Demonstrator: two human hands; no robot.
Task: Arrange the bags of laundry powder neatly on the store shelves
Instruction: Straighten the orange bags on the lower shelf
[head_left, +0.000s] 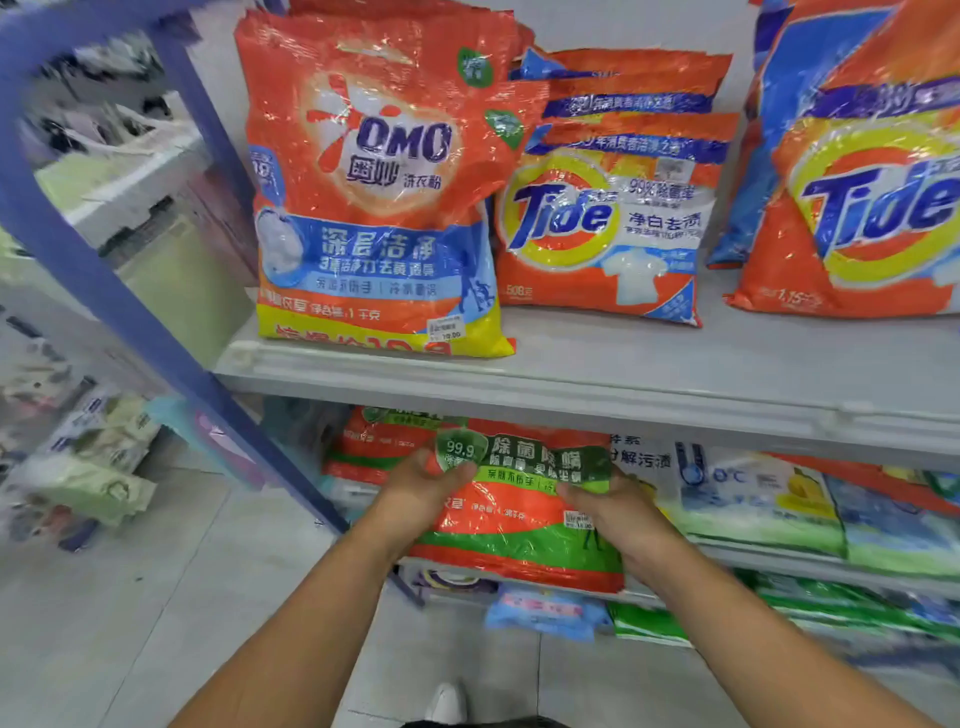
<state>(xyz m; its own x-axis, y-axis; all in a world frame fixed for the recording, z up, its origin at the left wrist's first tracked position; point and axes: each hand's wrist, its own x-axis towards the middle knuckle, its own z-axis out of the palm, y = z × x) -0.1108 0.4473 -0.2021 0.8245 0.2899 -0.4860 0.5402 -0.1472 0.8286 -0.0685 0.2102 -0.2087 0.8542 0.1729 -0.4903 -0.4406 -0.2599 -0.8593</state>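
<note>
Gripping the orange-and-green bag at lower centre of the frame, both hands are curled onto its two upper corners: left hand has its fingers wrapped over the bag's left edge beside the green "99.9" badge, thumb on the front face; right hand pinches the right edge at the dark green band, fingers folded narrow against the plastic. The bag stands on the lower shelf, tilted with its top toward the camera and its bottom edge at the shelf lip. Count on that level: one more orange-and-green bag just behind and to the left, and at least two blue-and-white bags to the right, lying side by side; further right is too blurred to count. Upper shelf, across the middle of the frame: one OMO bag upright at the left, two small Tide bags stacked one behind the other beside it and touching it, one large Tide bag at the right edge with a further bag partly visible behind it. Both forearms enter from the bottom of the frame, bare, extended forward and converging on the bag, wrists roughly level. Blue shelf upright runs diagonally down the left side. One white shoe tip shows at bottom centre on the grey tiled floor.
</note>
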